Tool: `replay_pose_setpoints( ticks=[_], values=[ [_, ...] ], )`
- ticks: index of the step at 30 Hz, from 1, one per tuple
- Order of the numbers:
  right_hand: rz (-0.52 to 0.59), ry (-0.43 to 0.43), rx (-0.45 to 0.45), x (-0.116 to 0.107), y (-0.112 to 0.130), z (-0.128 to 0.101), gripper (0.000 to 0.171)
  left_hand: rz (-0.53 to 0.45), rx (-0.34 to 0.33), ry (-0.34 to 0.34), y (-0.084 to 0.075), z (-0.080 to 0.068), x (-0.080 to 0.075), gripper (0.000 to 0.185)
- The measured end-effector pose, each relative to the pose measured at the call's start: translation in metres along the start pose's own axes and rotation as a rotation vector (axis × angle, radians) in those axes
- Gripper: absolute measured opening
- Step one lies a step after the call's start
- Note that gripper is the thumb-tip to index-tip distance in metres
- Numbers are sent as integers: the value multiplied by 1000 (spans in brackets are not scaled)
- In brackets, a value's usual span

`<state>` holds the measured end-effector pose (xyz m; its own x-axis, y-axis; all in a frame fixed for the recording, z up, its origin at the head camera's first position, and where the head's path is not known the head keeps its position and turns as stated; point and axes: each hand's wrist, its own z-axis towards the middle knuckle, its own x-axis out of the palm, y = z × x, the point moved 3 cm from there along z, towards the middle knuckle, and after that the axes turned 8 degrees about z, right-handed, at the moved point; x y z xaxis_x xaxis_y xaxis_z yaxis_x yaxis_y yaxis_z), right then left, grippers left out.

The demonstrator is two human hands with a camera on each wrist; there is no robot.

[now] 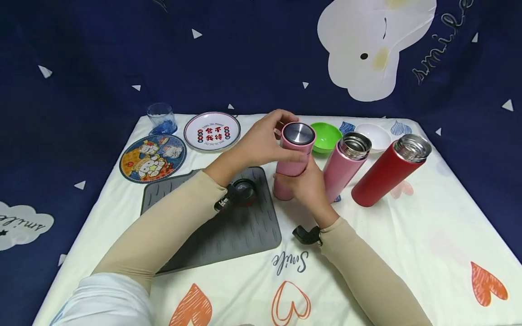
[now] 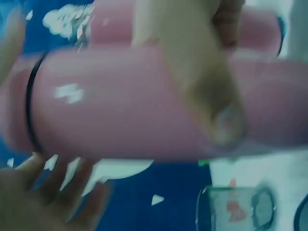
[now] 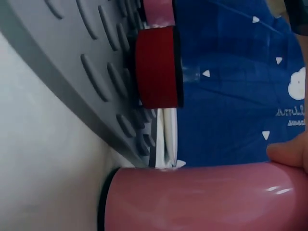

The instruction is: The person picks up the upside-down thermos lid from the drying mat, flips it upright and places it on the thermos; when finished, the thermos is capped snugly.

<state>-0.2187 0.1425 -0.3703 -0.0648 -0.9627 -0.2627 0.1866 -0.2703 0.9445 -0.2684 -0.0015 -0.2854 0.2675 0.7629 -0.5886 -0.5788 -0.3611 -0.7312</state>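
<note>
A pink thermos [image 1: 291, 168] with a steel-topped lid [image 1: 299, 133] stands in front of me, held by both hands. My left hand [image 1: 265, 140] is at its top, thumb on the near side and fingers round the far side of the lid; the left wrist view shows some fingertips apart from it. My right hand [image 1: 311, 188] grips the body lower down. In the left wrist view the thermos [image 2: 115, 106] is blurred, with a black ring below the lid. Right of it stand a lidless pink thermos [image 1: 342, 172] and a lidless red thermos [image 1: 385, 174].
A grey ribbed mat [image 1: 257, 231] lies left, bearing a red lid [image 3: 156, 67] and a pink lid [image 3: 160, 12]. Behind are a blue glass [image 1: 162, 118], a cartoon-printed round mat [image 1: 152, 158], a white plate [image 1: 212, 131], a green bowl [image 1: 325, 137] and a white bowl [image 1: 375, 136].
</note>
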Motion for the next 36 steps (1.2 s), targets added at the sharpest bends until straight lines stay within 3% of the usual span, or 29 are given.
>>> replay_pose_setpoints(
  ticks=[3, 7, 9, 11, 16, 19, 23, 36],
  values=[
    [0, -6, 15, -2, 0, -1, 70, -62, -23, -58, 2, 0, 4, 69],
    [19, -9, 48, -2, 2, 0, 66, -334, -22, 38, 13, 1, 10, 62],
    [23, -14, 52, -2, 1, -1, 65, -411, -9, 86, 16, 2, 13, 64],
    [23, -10, 45, -2, 0, -1, 65, -359, 1, 84, 16, 2, 15, 68],
    [-3, 6, 17, -4, 0, -1, 66, -77, 9, -64, 8, 0, 15, 73],
    [-16, 15, 22, -4, 1, 2, 67, -141, -18, -79, 9, 0, 15, 64],
    [-2, 33, 31, -4, 1, 4, 68, -281, -59, -34, 13, -2, 16, 62],
    [89, 65, -8, -1, -4, -8, 84, -331, -27, -29, 16, -6, 24, 65]
  ],
)
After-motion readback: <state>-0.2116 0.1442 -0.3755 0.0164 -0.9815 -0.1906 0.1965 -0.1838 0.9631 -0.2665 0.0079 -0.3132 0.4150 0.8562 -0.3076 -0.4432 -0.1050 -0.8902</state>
